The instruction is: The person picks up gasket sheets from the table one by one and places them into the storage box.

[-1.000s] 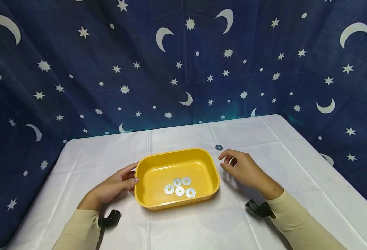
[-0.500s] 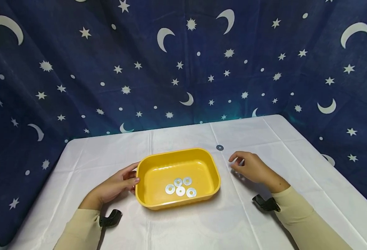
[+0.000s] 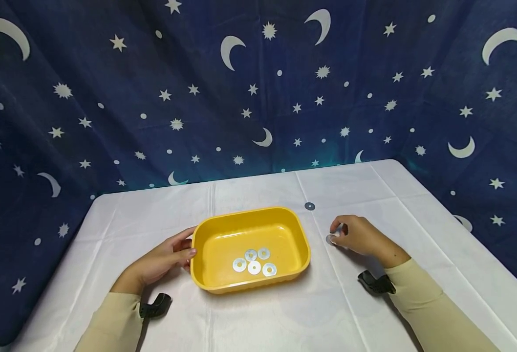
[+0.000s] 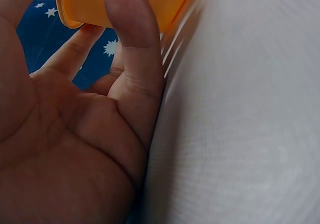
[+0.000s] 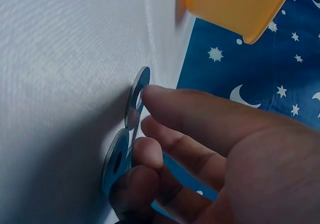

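Note:
My left hand (image 3: 159, 261) holds the left end of a yellow plastic tub (image 3: 214, 281), thumb at the rim and fingers along the outside. Several flat metal washers (image 3: 254, 267) lie inside, near the front wall. Right of the tub, my right hand (image 3: 359, 237) has its fingers curled at two more washers. In the right wrist view the thumb is on the upper washer (image 5: 142, 81), and the index finger is at the lower washer (image 5: 112, 156). They look nearly flat to the cloth; I cannot tell whether either is lifted.
A darker washer (image 3: 310, 206) lies on the white tablecloth (image 3: 258, 322) behind the tub's right corner. A dark blue curtain (image 3: 258, 88) with moons and stars surrounds the table's back and sides. Black bands (image 3: 156, 306) are on both wrists.
My right hand has moved right, away from the tub, and down to the two washers, with its fingers now closing on them. The left hand and tub have stayed in place.

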`<act>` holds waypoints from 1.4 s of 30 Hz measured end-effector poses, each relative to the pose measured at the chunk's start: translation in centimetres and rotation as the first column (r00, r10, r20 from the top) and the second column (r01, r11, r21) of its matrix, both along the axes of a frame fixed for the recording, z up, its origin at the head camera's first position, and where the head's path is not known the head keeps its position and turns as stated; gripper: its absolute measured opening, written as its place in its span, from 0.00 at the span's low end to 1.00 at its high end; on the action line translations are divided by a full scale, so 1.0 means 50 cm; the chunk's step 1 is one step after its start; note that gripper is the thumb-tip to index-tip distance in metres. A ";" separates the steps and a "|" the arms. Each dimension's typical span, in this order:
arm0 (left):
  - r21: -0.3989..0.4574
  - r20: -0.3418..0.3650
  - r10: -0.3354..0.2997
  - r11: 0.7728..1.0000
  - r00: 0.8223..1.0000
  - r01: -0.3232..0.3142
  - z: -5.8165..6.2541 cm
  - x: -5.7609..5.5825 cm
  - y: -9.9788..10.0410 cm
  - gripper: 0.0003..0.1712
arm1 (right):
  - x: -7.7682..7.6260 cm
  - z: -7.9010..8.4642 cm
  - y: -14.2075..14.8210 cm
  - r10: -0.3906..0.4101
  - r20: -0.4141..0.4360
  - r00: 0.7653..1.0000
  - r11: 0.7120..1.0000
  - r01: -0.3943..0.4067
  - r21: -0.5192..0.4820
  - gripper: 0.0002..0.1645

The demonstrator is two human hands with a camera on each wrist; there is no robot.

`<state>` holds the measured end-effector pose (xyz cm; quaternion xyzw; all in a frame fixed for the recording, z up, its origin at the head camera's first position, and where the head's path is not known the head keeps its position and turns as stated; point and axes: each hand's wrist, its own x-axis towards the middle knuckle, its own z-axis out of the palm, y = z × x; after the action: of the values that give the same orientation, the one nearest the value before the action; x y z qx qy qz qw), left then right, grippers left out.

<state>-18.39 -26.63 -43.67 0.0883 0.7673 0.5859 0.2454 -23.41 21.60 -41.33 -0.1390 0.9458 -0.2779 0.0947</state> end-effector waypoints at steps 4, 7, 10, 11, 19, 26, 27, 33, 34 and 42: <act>0.003 0.008 -0.004 1.000 1.000 0.004 0.000 0.000 0.000 0.43 | 0.000 -0.001 0.004 0.023 0.019 1.000 1.000 -0.024 0.013 0.10; -0.004 0.013 0.001 1.000 1.000 -0.001 0.001 0.001 0.000 0.43 | 0.001 -0.001 0.006 0.032 0.027 0.999 0.999 -0.032 0.014 0.10; -0.011 0.003 0.008 1.000 1.000 -0.007 0.002 0.000 0.001 0.43 | 0.001 0.002 0.007 0.026 0.027 0.999 0.999 -0.026 0.019 0.11; -0.012 0.003 0.012 1.000 1.000 -0.012 0.002 0.000 0.001 0.43 | 0.001 0.003 0.007 0.024 0.028 0.999 1.000 -0.024 0.020 0.11; -0.006 -0.001 -0.002 1.000 1.000 0.002 0.001 -0.002 0.002 0.42 | 0.000 0.002 0.009 0.013 0.065 0.998 0.999 -0.016 0.043 0.12; -0.006 -0.015 -0.006 1.000 1.000 0.006 0.007 0.000 -0.001 0.43 | -0.001 0.003 0.009 0.020 0.071 0.997 0.999 -0.022 0.034 0.12; -0.010 -0.008 -0.003 1.000 1.000 0.003 0.007 0.000 0.000 0.43 | -0.001 0.003 0.009 0.024 0.072 0.997 0.999 -0.027 0.034 0.12; -0.023 -0.002 0.010 1.000 1.000 -0.010 0.008 -0.003 0.001 0.43 | 0.000 0.004 0.006 0.036 0.079 0.996 0.999 -0.039 0.038 0.14; -0.020 -0.005 0.007 1.000 1.000 -0.007 0.009 -0.003 0.001 0.43 | 0.001 0.005 0.005 0.036 0.084 0.996 0.998 -0.039 0.040 0.14; -0.042 0.006 0.019 0.999 1.000 -0.019 0.005 -0.002 0.001 0.43 | 0.002 0.003 0.000 0.045 0.115 0.992 0.997 -0.053 0.062 0.15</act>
<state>-18.48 -26.57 -43.42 0.0740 0.7796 0.5720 0.2439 -23.32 21.60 -41.19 -0.1430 0.9437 -0.2520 0.1595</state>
